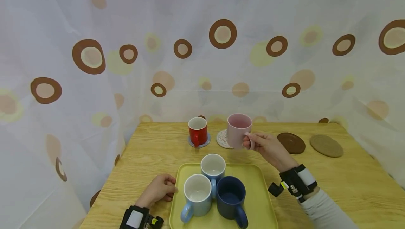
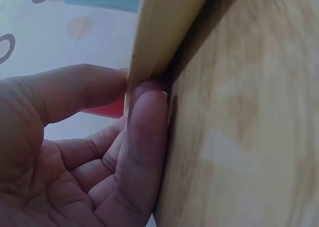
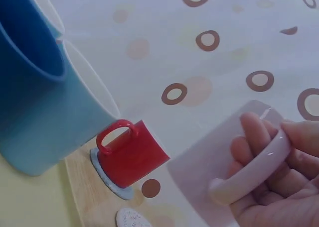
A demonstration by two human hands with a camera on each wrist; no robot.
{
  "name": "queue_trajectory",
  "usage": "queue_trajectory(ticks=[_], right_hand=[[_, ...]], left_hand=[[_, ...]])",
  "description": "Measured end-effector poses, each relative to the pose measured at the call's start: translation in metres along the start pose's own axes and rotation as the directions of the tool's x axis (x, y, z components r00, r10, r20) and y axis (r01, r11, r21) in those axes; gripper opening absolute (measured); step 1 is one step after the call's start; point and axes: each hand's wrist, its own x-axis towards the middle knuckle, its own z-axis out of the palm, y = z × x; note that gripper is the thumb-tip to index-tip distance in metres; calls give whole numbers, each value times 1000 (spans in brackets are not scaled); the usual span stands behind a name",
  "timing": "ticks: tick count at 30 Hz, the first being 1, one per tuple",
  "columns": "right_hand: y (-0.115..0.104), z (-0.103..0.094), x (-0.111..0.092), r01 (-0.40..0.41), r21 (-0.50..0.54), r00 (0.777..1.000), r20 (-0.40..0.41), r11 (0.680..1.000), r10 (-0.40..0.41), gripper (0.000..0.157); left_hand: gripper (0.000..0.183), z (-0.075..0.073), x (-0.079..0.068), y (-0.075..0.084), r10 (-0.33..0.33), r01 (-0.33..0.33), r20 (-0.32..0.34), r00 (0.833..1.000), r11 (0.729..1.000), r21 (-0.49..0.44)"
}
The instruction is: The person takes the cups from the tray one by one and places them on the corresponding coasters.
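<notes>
My right hand (image 1: 269, 148) grips the handle of a pink mug (image 1: 235, 134), held upright in the air beyond the yellow tray (image 1: 254, 186). In the head view the mug overlaps a white patterned coaster (image 1: 222, 139). The right wrist view shows fingers curled through the pink handle (image 3: 259, 172). My left hand (image 1: 159, 188) pinches the tray's left rim (image 2: 154, 43), thumb on one side and fingers on the other. On the tray stand a dark blue mug (image 1: 231, 204), a light blue mug (image 1: 202, 206) and another light blue mug (image 1: 213, 167) behind them.
A red mug (image 1: 198, 134) stands on a grey-blue coaster (image 1: 207, 141) at the back of the wooden table (image 1: 152, 144). To the right lie a dark brown coaster (image 1: 291, 143) and a tan coaster (image 1: 326, 146). A patterned curtain (image 1: 196, 70) hangs behind the table.
</notes>
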Motion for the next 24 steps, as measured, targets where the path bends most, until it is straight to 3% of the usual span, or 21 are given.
queue_trajectory(ticks=[4,11,24], right_hand=[[2,8,24,12,7,996,-90,1000,-11,25],[24,16,58,110,44,984,-146,993,-103,24],[71,20,92,136,96,951,-290,986,-103,30]], left_hand=[[30,0,1,-1,0,0,6,1000,1000,-3],[28,-1,1,-2,5,-4,10,1000,1000,-11],[29,-3,0,0,0,0,25,1000,1000,-1]])
